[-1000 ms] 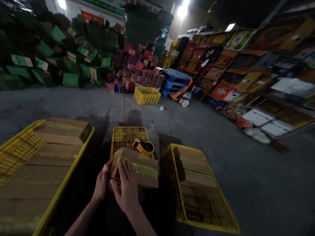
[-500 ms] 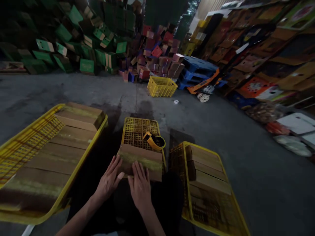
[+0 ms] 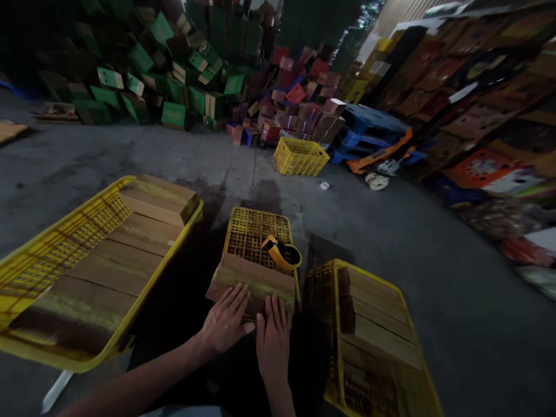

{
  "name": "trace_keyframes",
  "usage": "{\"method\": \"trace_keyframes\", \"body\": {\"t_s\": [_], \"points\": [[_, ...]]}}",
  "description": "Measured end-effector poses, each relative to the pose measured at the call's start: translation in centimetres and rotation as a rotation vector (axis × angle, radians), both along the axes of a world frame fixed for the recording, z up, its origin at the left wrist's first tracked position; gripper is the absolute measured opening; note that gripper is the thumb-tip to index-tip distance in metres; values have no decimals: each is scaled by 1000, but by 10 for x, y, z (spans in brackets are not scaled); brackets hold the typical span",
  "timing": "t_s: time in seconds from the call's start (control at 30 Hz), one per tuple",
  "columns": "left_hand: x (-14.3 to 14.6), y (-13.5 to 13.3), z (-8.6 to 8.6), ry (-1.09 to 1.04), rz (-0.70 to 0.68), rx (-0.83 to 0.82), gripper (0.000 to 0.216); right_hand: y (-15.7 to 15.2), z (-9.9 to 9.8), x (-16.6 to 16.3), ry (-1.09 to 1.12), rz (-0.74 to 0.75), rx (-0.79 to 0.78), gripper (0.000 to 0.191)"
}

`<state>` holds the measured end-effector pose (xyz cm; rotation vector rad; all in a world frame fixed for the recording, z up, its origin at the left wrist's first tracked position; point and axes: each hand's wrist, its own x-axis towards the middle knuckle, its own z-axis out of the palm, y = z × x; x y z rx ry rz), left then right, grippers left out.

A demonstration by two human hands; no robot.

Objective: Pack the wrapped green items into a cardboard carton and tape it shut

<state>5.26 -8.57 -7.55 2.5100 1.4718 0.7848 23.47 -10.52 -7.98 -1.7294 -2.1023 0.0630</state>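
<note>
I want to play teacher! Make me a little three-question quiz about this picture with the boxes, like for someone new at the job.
1. True or false: both hands lie flat on the cardboard box.
2. What sits on the upturned yellow crate just behind that box? A) tape dispenser B) scissors C) bottle
3. Fill in: the big yellow crate on the left holds flat stacks of ______.

Key
1. True: the left hand and right hand press on its near edge.
2. A, the tape dispenser.
3. Cardboard, folded brown boxes.
</note>
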Motion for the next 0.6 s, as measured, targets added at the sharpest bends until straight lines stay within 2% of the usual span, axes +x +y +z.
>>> {"method": "trace_keyframes", "body": {"t_s": [0.13, 0.23, 0.4, 0.6], "points": [[-3, -5, 3, -39, 2, -35, 62, -1, 1, 2, 3, -3, 4, 57], [-21, -1, 5, -62, 2, -67, 58, 0, 2, 3, 11, -4, 4, 57], [-48, 12, 3, -67, 95, -69, 55, 1, 4, -1, 3, -10, 16, 58], [-53, 12, -3, -52, 65, -45, 55, -1, 5, -5, -6, -42, 22, 58]]}}
